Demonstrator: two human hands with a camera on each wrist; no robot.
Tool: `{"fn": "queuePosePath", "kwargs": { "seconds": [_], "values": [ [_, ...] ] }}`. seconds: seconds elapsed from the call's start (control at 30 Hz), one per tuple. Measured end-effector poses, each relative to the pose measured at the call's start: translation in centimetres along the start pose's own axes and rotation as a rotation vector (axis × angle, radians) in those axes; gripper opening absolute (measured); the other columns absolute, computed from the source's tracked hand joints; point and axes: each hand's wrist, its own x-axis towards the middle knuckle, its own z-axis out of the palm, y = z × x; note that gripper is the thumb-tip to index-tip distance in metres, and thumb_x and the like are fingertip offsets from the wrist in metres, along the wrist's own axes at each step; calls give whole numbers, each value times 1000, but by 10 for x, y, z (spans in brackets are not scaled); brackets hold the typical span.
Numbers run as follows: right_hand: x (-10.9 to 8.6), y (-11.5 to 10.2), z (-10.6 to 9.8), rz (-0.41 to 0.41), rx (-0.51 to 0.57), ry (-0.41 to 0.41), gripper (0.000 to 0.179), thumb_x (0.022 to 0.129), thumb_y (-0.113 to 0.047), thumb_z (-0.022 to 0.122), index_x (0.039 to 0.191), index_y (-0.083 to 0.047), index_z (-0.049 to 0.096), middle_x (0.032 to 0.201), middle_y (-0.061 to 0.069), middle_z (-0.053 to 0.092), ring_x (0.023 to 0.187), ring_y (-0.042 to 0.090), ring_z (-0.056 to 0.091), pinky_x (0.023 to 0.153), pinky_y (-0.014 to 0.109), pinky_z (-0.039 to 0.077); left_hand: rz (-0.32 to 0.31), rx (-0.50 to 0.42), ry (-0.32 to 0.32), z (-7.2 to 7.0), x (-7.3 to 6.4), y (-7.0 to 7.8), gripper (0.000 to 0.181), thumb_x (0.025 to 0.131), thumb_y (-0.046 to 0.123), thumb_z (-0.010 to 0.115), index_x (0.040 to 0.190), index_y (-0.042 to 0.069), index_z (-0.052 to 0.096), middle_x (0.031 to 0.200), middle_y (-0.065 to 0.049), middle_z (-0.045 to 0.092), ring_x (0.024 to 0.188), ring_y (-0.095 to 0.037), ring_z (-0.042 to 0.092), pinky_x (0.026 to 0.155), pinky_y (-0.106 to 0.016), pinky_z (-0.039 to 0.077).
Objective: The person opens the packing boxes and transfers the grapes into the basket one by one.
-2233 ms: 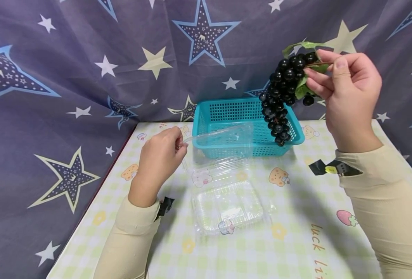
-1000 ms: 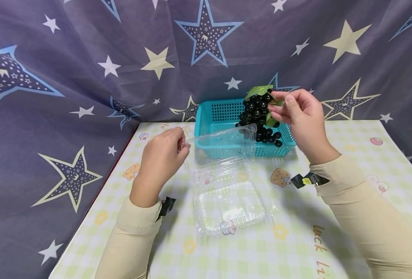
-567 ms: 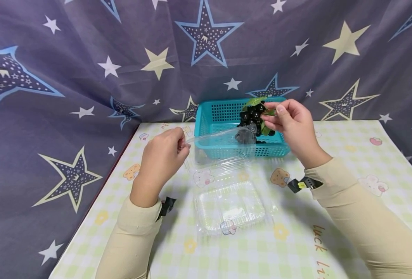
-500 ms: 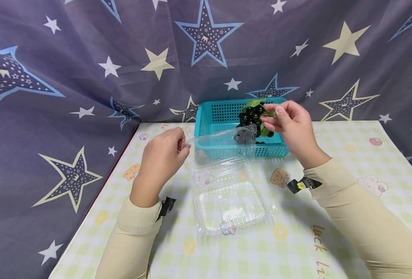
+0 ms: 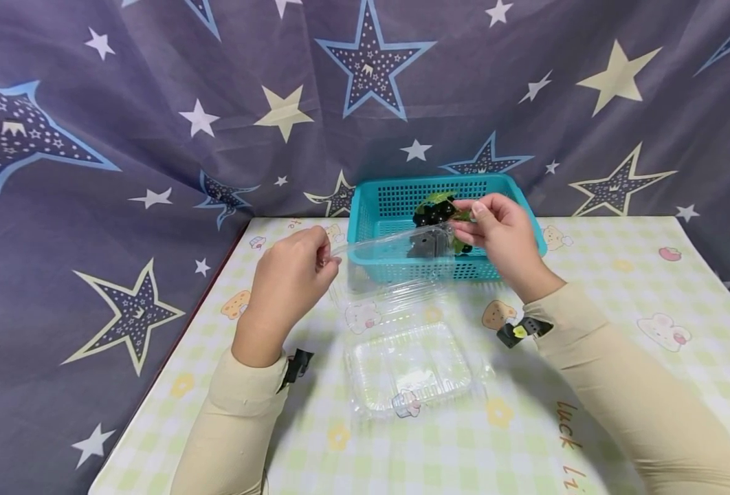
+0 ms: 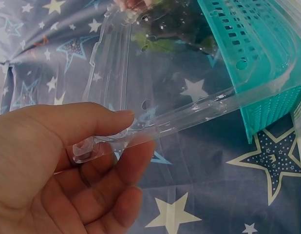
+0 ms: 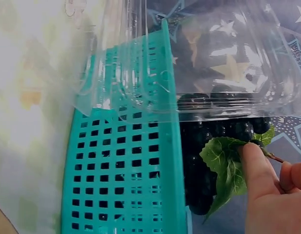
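Note:
My left hand [image 5: 291, 289] pinches the corner of the raised lid [image 6: 184, 114] of a clear plastic clamshell box, thumb above and fingers below. The box's base [image 5: 411, 368] lies on the table with nothing in it. My right hand [image 5: 504, 240] holds a bunch of black grapes [image 5: 433, 214] by its brown stem, low inside the teal basket [image 5: 377, 199]. Green leaves [image 7: 223, 165] hang beside the stem in the right wrist view. Part of the bunch shows through the clear lid, and the basket's front wall hides its lower end.
A checked tablecloth [image 5: 247, 440] with cartoon prints covers the table. Directly behind the basket hangs a dark curtain [image 5: 216, 75] patterned with stars, which also runs down the left side. The upright lid overlaps the basket's front rim.
My right hand has moved left and down, bringing the grapes from above the basket's right end into it. My left hand stays in place on the lid.

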Motion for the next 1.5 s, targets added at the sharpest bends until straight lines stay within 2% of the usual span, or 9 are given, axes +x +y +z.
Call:
{"fn": "queuePosePath", "kwargs": {
  "seconds": [0.37,0.63,0.7,0.77,0.87,1.0,1.1,1.2,1.5],
  "values": [
    [9,12,-3,85,-71,6,26,111,-20,43,109,6,48,143,17,58,99,15,74,90,28,59,-27,28,-23,-1,0,2,25,86,17,73,75,20,51,69,3,50,57,-19,46,51,-35,36],
    [17,25,-9,111,-413,-30,28,111,-23,46,106,3,54,145,9,62,113,21,69,98,37,57,-27,40,-36,-1,-1,2,25,86,20,73,75,21,51,69,4,50,57,-19,46,50,-35,35],
    [18,27,-9,78,-521,-50,28,111,-24,47,104,2,57,143,7,63,103,24,67,93,36,59,-23,43,-36,-1,-1,2,26,87,21,74,75,21,51,69,4,50,57,-18,46,50,-35,36],
    [18,29,-9,39,-615,-70,28,111,-26,48,102,-1,59,140,5,65,83,26,62,76,36,57,-20,44,-36,0,-1,2,26,87,22,74,75,20,51,69,4,50,57,-19,47,50,-35,36],
    [17,29,-8,2,-698,-98,28,111,-28,47,100,-6,60,140,2,66,60,28,43,56,39,40,-17,47,-36,-1,-1,2,26,87,24,75,75,20,52,70,4,51,57,-19,47,50,-35,36],
    [16,26,-6,-14,-794,-121,27,111,-30,45,100,-10,59,143,3,64,51,23,37,50,38,37,-17,50,-39,-1,-1,2,26,88,25,75,75,20,52,70,4,52,58,-19,48,51,-35,37],
    [15,27,-5,-20,-895,-116,25,110,-31,47,105,-12,63,120,10,72,53,23,40,53,39,38,-16,52,-40,-1,0,2,27,89,26,74,75,20,52,70,4,52,58,-19,48,51,-35,37],
    [14,29,-5,-44,-984,-100,24,109,-29,50,109,-12,66,92,12,66,56,24,44,58,40,38,-16,55,-39,-1,0,2,27,89,28,74,76,20,52,69,3,52,58,-19,49,51,-35,37],
    [11,33,-11,-74,-1128,-32,24,106,-26,54,101,-8,69,81,13,63,60,27,50,61,42,40,-19,49,-27,-1,0,1,27,89,29,74,77,19,52,68,2,51,57,-20,48,50,-36,36]
  ]
}}
